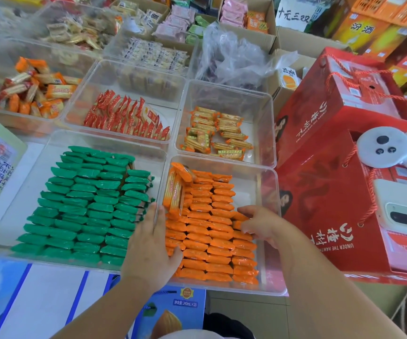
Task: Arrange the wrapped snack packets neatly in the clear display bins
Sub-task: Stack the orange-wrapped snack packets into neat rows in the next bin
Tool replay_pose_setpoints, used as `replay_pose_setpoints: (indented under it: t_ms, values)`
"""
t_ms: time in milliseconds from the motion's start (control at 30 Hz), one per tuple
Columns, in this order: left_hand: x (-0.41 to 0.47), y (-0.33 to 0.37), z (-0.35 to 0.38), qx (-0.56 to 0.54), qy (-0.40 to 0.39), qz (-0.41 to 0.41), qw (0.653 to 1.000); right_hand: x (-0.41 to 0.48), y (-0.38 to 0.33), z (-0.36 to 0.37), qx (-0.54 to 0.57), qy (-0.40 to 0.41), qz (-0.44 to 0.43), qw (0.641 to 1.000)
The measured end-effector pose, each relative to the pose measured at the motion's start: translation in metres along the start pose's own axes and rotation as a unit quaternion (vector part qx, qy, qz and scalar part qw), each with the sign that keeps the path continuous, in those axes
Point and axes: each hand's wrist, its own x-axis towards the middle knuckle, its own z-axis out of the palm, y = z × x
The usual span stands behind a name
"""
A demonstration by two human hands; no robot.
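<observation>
Orange wrapped packets (209, 231) lie in tidy rows inside a clear bin (268, 241) at the near right. My left hand (148, 248) rests flat against that bin's left wall, thumb touching the left row. My right hand (261, 223) presses fingers onto the right row of orange packets. Neither hand lifts a packet. Two packets (174, 192) stand tilted on end at the bin's back left. Green wrapped packets (87, 206) fill the neighbouring clear bin (38, 162) in neat rows.
Behind are clear bins of red packets (126, 116), gold packets (217, 133) and loose orange packets (36, 89). Red gift boxes (324, 192) stand right, bearing a white controller (383, 148) and a phone (403, 211). Blue cartons (173, 311) sit at the near edge.
</observation>
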Motion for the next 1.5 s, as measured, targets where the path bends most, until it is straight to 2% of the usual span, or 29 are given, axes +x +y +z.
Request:
replay_pose_setpoints:
  t_ms: [133, 367, 467, 633, 733, 833, 933, 1000, 1100, 1167, 1333, 1500]
  values:
    - [0.000, 0.000, 0.000, 0.001, 0.000, -0.001, 1.000, 0.004, 0.001, 0.002, 0.002, 0.006, 0.006, 1.000]
    - [0.000, 0.001, 0.000, -0.005, 0.002, -0.001, 1.000, 0.007, -0.006, 0.017, 0.121, 0.049, 0.079, 0.988]
    - [-0.001, 0.001, 0.000, -0.004, 0.004, -0.001, 1.000, 0.014, -0.009, 0.018, 0.046, 0.055, 0.064, 0.995]
    - [0.000, 0.000, 0.000, -0.004, -0.001, -0.002, 1.000, 0.012, -0.004, 0.014, 0.073, 0.013, 0.085, 0.994]
    - [0.000, 0.001, -0.001, -0.002, -0.001, 0.001, 1.000, 0.018, -0.007, 0.013, 0.016, 0.029, 0.082, 0.996]
    - [0.000, 0.001, -0.002, -0.001, -0.002, 0.000, 1.000, 0.026, -0.009, 0.021, -0.059, 0.049, 0.044, 0.996]
    - [0.000, 0.001, -0.002, -0.002, -0.005, -0.001, 1.000, 0.027, -0.007, 0.029, -0.021, 0.067, 0.041, 0.997]
    - [-0.001, 0.002, -0.003, -0.004, -0.003, -0.001, 1.000, 0.029, -0.005, 0.030, 0.031, 0.071, 0.071, 0.994]
    - [-0.001, 0.002, -0.003, -0.006, -0.002, -0.002, 1.000, 0.025, -0.005, 0.028, 0.165, 0.097, 0.135, 0.972]
    - [-0.001, 0.002, -0.003, -0.007, -0.004, -0.002, 1.000, 0.022, -0.006, 0.027, 0.193, 0.092, 0.148, 0.966]
    - [-0.001, 0.001, -0.004, -0.019, -0.006, -0.001, 1.000, 0.018, 0.003, 0.019, 0.265, 0.179, 0.097, 0.943]
    - [-0.001, 0.002, -0.004, -0.030, -0.007, -0.001, 1.000, 0.002, 0.027, 0.024, 0.227, 0.104, 0.119, 0.961]
